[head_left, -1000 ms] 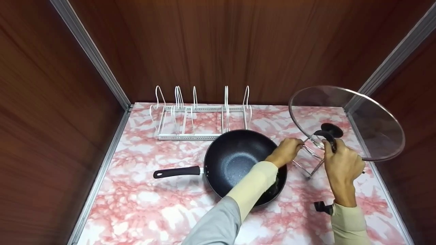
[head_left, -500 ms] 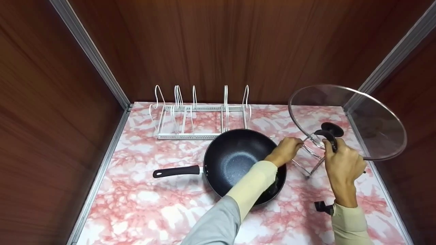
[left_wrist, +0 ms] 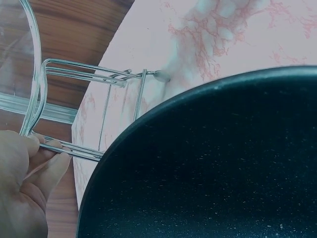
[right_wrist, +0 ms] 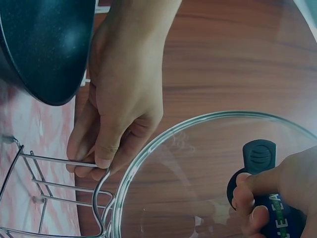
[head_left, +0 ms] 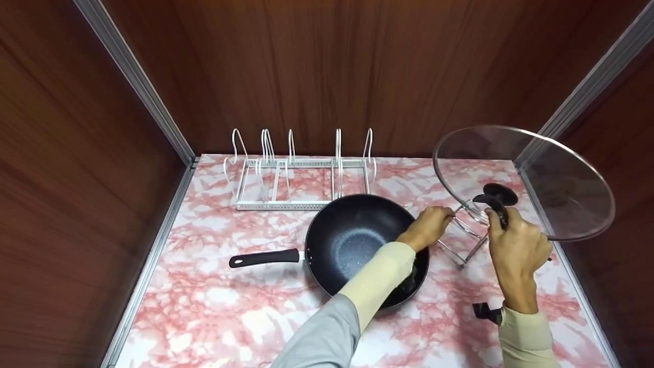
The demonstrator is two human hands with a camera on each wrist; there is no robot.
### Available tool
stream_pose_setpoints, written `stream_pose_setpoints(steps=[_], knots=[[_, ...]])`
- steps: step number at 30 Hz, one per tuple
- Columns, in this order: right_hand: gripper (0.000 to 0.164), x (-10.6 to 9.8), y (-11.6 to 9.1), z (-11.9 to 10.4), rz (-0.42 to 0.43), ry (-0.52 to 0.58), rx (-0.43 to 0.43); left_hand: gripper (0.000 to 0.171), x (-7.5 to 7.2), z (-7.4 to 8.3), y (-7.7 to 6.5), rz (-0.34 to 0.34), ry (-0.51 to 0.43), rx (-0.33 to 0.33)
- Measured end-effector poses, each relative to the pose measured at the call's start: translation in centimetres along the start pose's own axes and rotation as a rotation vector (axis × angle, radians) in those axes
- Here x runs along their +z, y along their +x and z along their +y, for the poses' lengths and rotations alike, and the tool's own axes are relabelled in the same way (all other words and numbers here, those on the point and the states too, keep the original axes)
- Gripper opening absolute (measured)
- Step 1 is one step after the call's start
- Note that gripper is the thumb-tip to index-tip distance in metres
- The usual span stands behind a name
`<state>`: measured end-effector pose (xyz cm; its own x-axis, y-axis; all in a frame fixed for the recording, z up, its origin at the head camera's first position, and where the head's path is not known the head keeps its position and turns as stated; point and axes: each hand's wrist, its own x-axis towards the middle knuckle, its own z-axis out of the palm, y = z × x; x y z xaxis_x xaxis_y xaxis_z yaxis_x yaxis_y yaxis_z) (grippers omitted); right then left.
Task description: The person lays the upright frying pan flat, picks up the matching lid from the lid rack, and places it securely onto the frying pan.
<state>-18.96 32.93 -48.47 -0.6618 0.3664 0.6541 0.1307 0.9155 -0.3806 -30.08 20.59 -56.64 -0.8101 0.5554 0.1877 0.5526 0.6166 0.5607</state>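
My left hand point(head_left: 429, 227) pinches an upper wire of a small chrome wire stand point(left_wrist: 81, 74), reaching across the wok to it. My right hand point(head_left: 518, 250) grips the black handle point(right_wrist: 260, 157) of a large clear glass lid point(head_left: 562, 189) with a metal rim. Tilted up on its side, the lid has its left rim right at the stand's curved wires. In the right wrist view, fingers curl over the handle, which bears pale lettering. Below my left forearm lies a black wok point(head_left: 352, 220), inside facing up and long handle point(head_left: 265, 258) pointing left; the forearm hides part of it.
A white wire rack point(head_left: 283, 206) with several upright loops stands behind the wok, near the back wall point(head_left: 317, 76). Brown wood-look panels with metal corner strips enclose the pink-and-white marbled table point(head_left: 214, 317). The right panel stands close beside the lid.
The lid and my right hand have shifted slightly to the right. My left hand keeps its pinch on the stand, and the wok stays in place.
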Motion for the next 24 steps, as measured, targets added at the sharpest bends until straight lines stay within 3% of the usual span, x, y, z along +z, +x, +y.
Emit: stream_pose_setpoints(steps=[9,19,24], knots=[[0.032,-0.3,0.1,-0.1,0.010,0.009,-0.024,0.024,-0.3,-0.1,-0.3,0.006,0.022,0.005],[0.034,-0.5,0.0,-0.3,0.023,0.014,-0.040,0.019,-1.0,-0.7,-0.3,0.057,0.018,0.039],[0.034,-0.6,0.0,-0.3,0.029,0.019,-0.050,0.020,-1.4,-0.9,-0.6,0.068,0.033,0.022]])
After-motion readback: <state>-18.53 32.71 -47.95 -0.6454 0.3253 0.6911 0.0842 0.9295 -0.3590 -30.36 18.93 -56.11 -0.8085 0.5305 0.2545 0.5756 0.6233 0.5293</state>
